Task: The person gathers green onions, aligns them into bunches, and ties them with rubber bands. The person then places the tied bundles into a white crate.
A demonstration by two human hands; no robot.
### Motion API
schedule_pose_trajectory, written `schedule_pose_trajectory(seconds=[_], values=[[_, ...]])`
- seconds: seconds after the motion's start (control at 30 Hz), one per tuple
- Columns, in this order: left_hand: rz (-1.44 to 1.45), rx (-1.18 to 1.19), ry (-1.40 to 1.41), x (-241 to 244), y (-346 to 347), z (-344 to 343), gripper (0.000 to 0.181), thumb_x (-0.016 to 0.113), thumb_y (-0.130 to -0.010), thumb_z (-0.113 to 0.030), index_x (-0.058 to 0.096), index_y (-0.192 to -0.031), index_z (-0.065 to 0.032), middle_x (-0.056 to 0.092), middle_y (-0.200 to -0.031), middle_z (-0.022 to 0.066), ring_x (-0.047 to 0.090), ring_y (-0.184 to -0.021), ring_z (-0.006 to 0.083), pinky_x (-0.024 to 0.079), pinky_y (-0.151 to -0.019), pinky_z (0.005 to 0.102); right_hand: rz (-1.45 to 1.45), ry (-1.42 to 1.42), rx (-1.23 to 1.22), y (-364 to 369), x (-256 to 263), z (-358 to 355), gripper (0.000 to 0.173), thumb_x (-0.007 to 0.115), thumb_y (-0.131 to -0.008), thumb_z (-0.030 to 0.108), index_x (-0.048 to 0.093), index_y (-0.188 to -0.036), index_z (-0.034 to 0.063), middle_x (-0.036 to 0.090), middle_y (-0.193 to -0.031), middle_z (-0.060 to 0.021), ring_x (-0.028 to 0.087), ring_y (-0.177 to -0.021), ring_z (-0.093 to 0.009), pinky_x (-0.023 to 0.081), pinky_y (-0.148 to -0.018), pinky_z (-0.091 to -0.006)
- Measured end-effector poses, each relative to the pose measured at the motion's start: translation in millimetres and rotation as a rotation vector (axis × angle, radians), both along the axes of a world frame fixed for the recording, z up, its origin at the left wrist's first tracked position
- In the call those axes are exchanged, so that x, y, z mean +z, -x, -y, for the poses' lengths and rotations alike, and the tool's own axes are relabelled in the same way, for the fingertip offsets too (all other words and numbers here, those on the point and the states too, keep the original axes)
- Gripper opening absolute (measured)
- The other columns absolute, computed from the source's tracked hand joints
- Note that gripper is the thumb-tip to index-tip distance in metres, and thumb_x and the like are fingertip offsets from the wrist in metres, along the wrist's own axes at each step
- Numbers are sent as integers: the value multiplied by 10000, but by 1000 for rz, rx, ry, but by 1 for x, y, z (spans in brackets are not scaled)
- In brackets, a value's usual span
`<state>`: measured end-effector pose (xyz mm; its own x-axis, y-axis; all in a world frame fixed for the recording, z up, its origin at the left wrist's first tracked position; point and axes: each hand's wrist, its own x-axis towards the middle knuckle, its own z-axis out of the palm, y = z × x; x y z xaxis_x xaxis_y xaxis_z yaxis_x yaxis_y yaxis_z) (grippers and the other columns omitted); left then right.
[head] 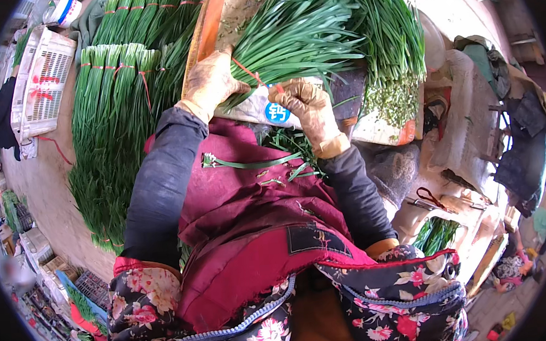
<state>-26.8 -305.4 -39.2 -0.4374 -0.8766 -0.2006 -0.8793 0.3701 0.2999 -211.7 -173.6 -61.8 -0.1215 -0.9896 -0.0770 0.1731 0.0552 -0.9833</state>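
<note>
My left hand [211,83], in a soiled pale glove, grips the near end of a loose bunch of garlic chives [292,41]. The blades fan out towards the upper right. A thin red tie [246,70] crosses the bunch beside my left thumb. Its end runs to my right hand [307,108], also gloved, whose fingers are closed on it. Under the bunch lies a white printed sack [254,106] with a blue round mark. On my dark red apron [252,210] rest a chive stalk with a bud head [253,163] and scraps of leaf.
Left of my arm stand several rows of tied chive bundles [106,96], beside an orange-brown wooden board [206,30]. A large untied pile of chives [387,34] lies at the upper right. Further left is a white plastic crate [44,86]. A white container [436,230] holds more greens at the right.
</note>
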Motion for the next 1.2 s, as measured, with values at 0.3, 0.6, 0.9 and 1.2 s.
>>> schedule_pose_trajectory(seconds=[0.3, 0.6, 0.9, 1.2], values=[[-507, -159, -733, 6, -10, 40, 1152, 872, -666, -448, 258, -1460, 117, 478, -1398, 227, 406, -1358, 275, 322, -1122, 324, 215, -476, 53, 2, -33, -18, 294, 550, -990, 147, 588, -1244, 5, 673, -996, -72, 651, -895, -154, 547, -810, -291], [-241, -197, -558, 7, 17, 93, 994, 621, -770, -730, 458, -1403, 20, 495, -1390, 229, 437, -1329, 275, 312, -1117, 350, 682, -343, 96, 22, -35, 25, 448, 648, -915, 407, 581, -1209, 76, 646, -1147, -133, 619, -1057, -257, 486, -933, -443], [-720, -52, -769, -18, 39, 72, 921, 788, -760, -512, 434, -1383, 67, 551, -1338, 147, 494, -1251, 213, 357, -1082, 323, 380, -252, -243, -2, -16, 64, 406, 727, -875, 153, 558, -1236, 78, 622, -1185, -48, 584, -1079, -201, 481, -926, -392], [-1385, -221, -301, 89, 50, 17, 667, 778, -840, -144, 425, -1399, -52, 598, -1236, 36, 572, -1113, 140, 452, -988, 288, 215, 224, -277, -1, 125, 49, 612, 816, -738, -14, 474, -1244, 31, 653, -1110, -95, 647, -972, -186, 540, -862, -314]])
